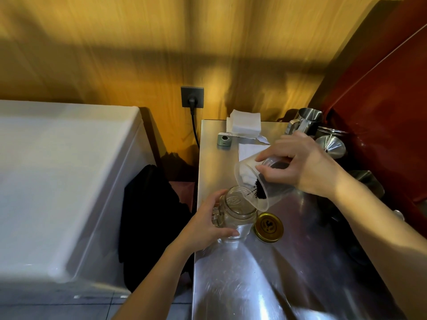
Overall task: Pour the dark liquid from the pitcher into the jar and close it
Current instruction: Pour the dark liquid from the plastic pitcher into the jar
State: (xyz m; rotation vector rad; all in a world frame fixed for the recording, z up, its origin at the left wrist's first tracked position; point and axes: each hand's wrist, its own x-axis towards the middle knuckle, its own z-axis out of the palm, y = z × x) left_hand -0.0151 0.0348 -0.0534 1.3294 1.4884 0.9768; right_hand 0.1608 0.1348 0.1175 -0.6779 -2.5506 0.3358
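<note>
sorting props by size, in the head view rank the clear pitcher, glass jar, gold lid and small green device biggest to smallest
1. clear pitcher
2. glass jar
3. gold lid
4. small green device, though it sits farther from the camera, so its last place is unsure.

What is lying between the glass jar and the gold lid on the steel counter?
Nothing: in the head view, only bare steel counter shows between the glass jar and the gold lid, a narrow gap.

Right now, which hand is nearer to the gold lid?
Left. The left hand holds the jar just beside the lid; the right hand holds the pitcher farther back above it.
</note>
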